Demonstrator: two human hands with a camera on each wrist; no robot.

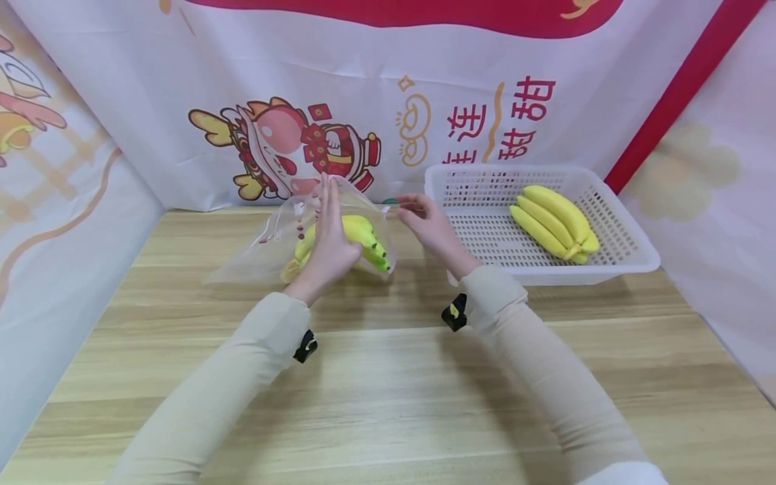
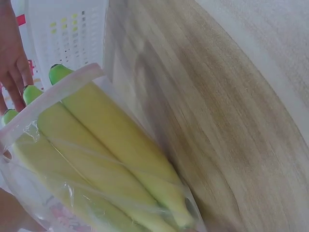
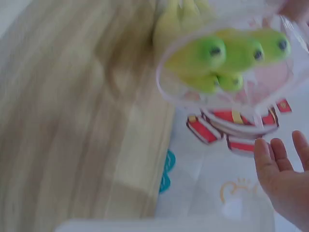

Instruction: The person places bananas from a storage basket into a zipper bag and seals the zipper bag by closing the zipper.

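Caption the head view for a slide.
Left hand steadies a clear bag of bananas; more bananas lie in the white basket.

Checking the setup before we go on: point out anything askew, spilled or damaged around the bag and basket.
Nothing looks spilled or damaged. The clear plastic bag is open-mouthed, with the green tips of the banana bunch inside it at the rim, steadied by the left hand. The right hand is beside the opening. A second banana bunch lies in the white basket.

Clear bag (image 3: 231, 104) mouth, green banana tips (image 3: 227, 55) inside, right hand (image 3: 285, 179) just below
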